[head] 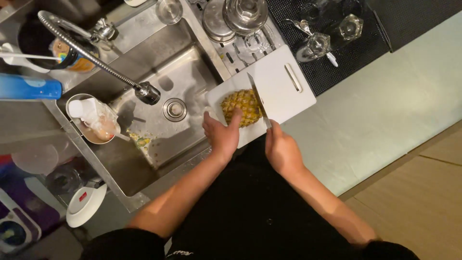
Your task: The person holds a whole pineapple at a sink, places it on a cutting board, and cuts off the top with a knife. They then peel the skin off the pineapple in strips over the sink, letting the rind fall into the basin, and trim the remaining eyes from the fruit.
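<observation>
A yellow pineapple lies on a white cutting board set at the right edge of the sink. My left hand rests on the near left side of the fruit, fingers spread over its rind. My right hand grips the handle of a knife, whose blade runs along the pineapple's right side, pointing away from me.
A steel sink with a pull-down faucet and food scraps lies to the left, holding a bowl. Metal lids and glass jars stand behind the board on a black mat. A pale counter extends right.
</observation>
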